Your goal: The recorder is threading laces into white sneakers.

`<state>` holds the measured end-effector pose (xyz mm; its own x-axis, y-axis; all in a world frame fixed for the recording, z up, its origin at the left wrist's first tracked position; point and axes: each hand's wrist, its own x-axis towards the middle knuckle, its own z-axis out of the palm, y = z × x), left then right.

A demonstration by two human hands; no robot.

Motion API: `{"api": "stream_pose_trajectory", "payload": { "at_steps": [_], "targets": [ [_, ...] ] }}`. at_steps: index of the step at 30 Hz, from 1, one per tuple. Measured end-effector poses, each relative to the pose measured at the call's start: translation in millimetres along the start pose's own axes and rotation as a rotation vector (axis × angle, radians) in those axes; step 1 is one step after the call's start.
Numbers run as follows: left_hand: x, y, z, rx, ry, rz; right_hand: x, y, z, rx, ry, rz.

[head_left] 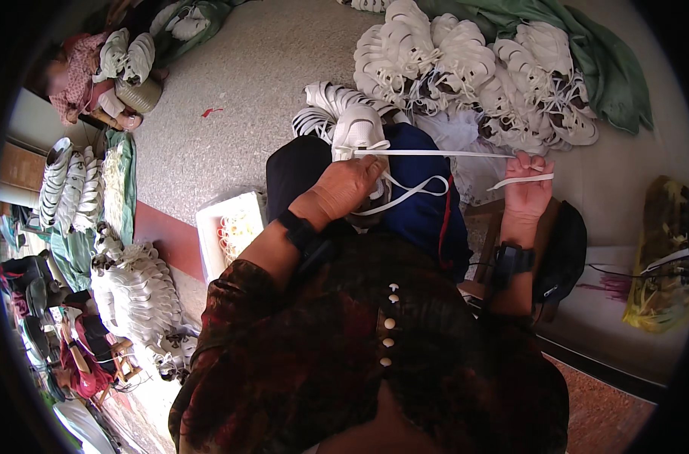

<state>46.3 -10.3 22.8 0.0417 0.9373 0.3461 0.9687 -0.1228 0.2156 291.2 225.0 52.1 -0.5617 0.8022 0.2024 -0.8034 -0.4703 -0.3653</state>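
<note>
Out right of the white shoe (357,130), right hand (527,189) has its lace (443,153) pulled tight; left hand (346,184) is gripping the shoe.

Thin orange and pale strands (238,231) are held in a white open-topped box (206,238). To the box's left, the grey speckled floor (216,83) is crossed by a flat reddish-brown band (166,238); farther left, a large heap of overlapping white shoe uppers (136,291) is piled. Beyond the box, a small bright-red scrap (211,113) is seen on the floor; farther off, a co-worker in a pink patterned top (81,72) is partly shown. Well to the box's right, a crumpled yellow translucent plastic bag (662,299) is placed.
</note>
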Motion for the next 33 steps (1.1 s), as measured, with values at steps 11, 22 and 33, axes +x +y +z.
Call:
{"api": "stream_pose_trajectory", "payload": {
  "at_steps": [11, 22, 33],
  "targets": [
    [12.3, -15.9, 18.7, -0.273, 0.266, 0.059, 2.6, -19.2, -8.6, -0.139, 0.120, -0.086],
    [-109.4, -67.4, -30.6, -1.957, 1.008, -0.554, 20.8, -125.2, -150.2, -0.609, 0.628, -0.264],
    [-231.2, -81.1, -81.5, -1.881, 1.230, -0.328, 53.7, -78.0, -50.8, -1.740, 0.057, 0.516]
  ]
}}
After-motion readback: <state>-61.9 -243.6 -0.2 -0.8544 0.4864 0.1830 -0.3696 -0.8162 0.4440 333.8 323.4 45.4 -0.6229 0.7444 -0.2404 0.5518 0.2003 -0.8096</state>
